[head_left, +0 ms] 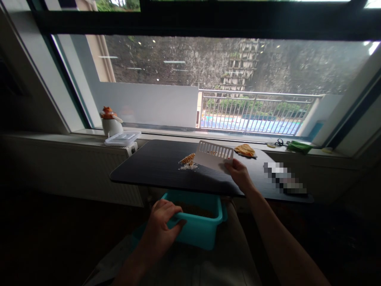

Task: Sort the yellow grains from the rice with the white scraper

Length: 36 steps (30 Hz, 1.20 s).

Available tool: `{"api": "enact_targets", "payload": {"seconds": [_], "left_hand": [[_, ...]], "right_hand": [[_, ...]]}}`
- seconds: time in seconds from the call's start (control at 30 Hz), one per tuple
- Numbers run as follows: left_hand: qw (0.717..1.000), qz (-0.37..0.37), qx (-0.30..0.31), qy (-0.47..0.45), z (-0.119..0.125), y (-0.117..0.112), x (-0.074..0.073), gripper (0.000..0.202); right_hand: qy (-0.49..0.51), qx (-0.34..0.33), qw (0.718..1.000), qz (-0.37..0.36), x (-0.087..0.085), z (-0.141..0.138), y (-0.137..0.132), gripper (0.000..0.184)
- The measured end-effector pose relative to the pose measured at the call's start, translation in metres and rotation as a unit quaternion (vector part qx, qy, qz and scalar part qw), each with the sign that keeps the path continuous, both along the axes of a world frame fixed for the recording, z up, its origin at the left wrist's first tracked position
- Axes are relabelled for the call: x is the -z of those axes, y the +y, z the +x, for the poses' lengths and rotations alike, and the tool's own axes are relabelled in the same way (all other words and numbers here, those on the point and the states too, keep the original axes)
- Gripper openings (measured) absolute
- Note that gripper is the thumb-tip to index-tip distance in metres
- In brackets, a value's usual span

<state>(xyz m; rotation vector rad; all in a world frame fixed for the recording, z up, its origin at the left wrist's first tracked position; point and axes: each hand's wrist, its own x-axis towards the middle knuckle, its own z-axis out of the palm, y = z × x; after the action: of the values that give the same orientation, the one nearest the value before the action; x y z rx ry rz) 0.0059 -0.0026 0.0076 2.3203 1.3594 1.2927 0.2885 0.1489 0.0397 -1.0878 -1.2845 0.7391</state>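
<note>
With its fingers wrapped over the near left rim, my left hand [164, 217] grips a turquoise plastic bin [196, 232] that rests at my lap, below the table edge. Dark brown loose material [195, 209] lies inside the bin. Above the dark table, my right hand [239, 173] pinches the lower right corner of a white slotted scoop [212, 157]. A few small yellowish bits show at its slots. Left of the scoop lies a pile of yellow kernels [188, 159], with white grains [189, 167] spread just in front of it.
The black tabletop [143, 165] stands against the windowsill. A folded orange-yellow cloth [245, 150] lies at its back right, and a blurred-out object [284, 178] near the right end. On the sill are scissors [279, 142], a green cloth [299, 147], a white pot [111, 126] and a clear plastic box [122, 138].
</note>
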Motion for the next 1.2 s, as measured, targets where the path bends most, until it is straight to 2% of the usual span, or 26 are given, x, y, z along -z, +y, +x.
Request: {"api": "enact_targets", "payload": {"seconds": [0.2,0.37,0.53,0.8,0.93,1.1,1.2], "left_hand": [[1.0,-0.002,-0.005,0.0,-0.001,0.0,-0.001,0.011],[1.0,-0.002,-0.005,0.001,-0.001,0.002,0.0,0.009],[1.0,-0.003,-0.01,0.003,-0.002,0.001,-0.001,0.007],[1.0,-0.002,-0.016,0.006,-0.001,0.0,-0.004,0.006],[1.0,-0.005,-0.017,0.006,-0.002,0.0,-0.004,0.006],[1.0,-0.009,-0.016,0.008,-0.003,0.0,-0.003,0.007],[1.0,-0.01,-0.014,0.009,-0.003,0.0,-0.003,0.006]], "right_hand": [[-0.023,-0.012,1.0,0.0,0.008,-0.002,0.013,0.035],[-0.022,-0.033,0.999,-0.002,0.011,0.001,0.014,0.037],[-0.016,-0.032,0.999,-0.003,0.009,0.001,0.012,0.042],[-0.034,-0.045,0.998,-0.006,0.006,-0.001,0.01,0.038],[-0.015,-0.055,0.998,-0.01,0.003,-0.001,0.009,0.04],[-0.013,-0.053,0.998,-0.02,-0.002,-0.005,0.008,0.033],[0.0,-0.067,0.998,-0.019,-0.003,-0.004,0.006,0.037]]}}
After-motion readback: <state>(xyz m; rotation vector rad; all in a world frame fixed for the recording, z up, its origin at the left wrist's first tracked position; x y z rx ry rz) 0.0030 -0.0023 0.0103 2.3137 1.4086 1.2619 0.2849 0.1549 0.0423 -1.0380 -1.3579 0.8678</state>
